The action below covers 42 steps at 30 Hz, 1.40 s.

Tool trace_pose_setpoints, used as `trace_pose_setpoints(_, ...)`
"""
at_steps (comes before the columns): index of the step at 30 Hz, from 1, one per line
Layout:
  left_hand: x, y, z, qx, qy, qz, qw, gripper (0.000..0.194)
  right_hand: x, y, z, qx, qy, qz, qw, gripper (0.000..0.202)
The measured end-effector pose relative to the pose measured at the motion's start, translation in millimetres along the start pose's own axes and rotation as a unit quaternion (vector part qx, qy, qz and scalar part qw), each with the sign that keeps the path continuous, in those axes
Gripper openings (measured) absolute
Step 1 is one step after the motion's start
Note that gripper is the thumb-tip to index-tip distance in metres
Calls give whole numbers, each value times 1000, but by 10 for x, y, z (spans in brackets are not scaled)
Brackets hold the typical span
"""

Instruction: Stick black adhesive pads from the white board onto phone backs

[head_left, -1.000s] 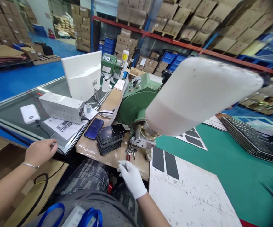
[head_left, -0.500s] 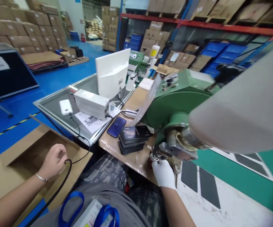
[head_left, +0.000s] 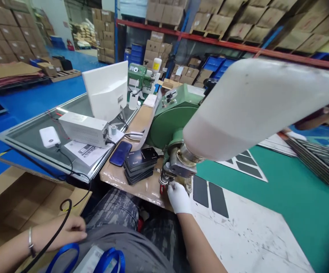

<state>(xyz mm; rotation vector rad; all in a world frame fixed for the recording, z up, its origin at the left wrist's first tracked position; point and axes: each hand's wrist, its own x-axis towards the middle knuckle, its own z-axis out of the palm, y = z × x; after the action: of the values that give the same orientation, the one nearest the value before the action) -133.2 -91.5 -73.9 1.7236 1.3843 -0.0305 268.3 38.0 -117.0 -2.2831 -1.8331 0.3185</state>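
My left hand (head_left: 63,232), bare with a bracelet at the wrist, rests by my lap over the edge of an open cardboard box (head_left: 19,204). Its fingers are curled and nothing shows in them. A black cable (head_left: 59,227) crosses in front of that wrist. My right hand (head_left: 179,198) wears a white glove and reaches under the metal head (head_left: 183,163) of a green machine (head_left: 170,123). Its fingers are closed at the head's lower part; what they grip is hidden. Left of the head, a stack of black plates (head_left: 140,167) lies on the brown-covered bench.
A large whitish bottle (head_left: 227,113) juts out from the machine head. Nearby are a phone (head_left: 120,153), a grey power box (head_left: 83,128), a monitor (head_left: 107,91) and a white board (head_left: 246,223) with dark panels. At far right, another person's gloved hand (head_left: 295,135) is by a stacked rack.
My left hand has dropped from above the box to beside my lap. My right hand stays at the machine head. The view has turned right, bringing the other person's hand into sight.
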Motion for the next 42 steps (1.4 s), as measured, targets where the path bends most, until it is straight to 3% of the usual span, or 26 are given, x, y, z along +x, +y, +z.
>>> trace_pose_setpoints(2,49,201,-65,-58,-47,27,997,29,-6,1,5,0,10,-7,1000,24)
trace_pose_setpoints(4,141,355,-86,-86,-34,30,995,28,-7,-1,12,-1,18,-15,1000,25)
trace_pose_setpoints(15,902,827,-122,-73,151,149,974,22,-102,-20,30,-11,38,-25,999,22)
trace_pose_setpoints(22,1230,1069,-284,14,263,263,928,20,-87,-105,23,-21,68,-20,997,19)
trace_pose_setpoints(26,1322,1142,-376,53,303,284,908,20,-11,-51,33,-3,59,-16,998,22)
trace_pose_setpoints(36,1409,1257,-624,73,352,279,891,18,121,61,61,-1,2,0,1000,25)
trace_pose_setpoints(42,1452,1262,-662,55,377,300,875,15,155,5,35,-16,15,7,1000,27)
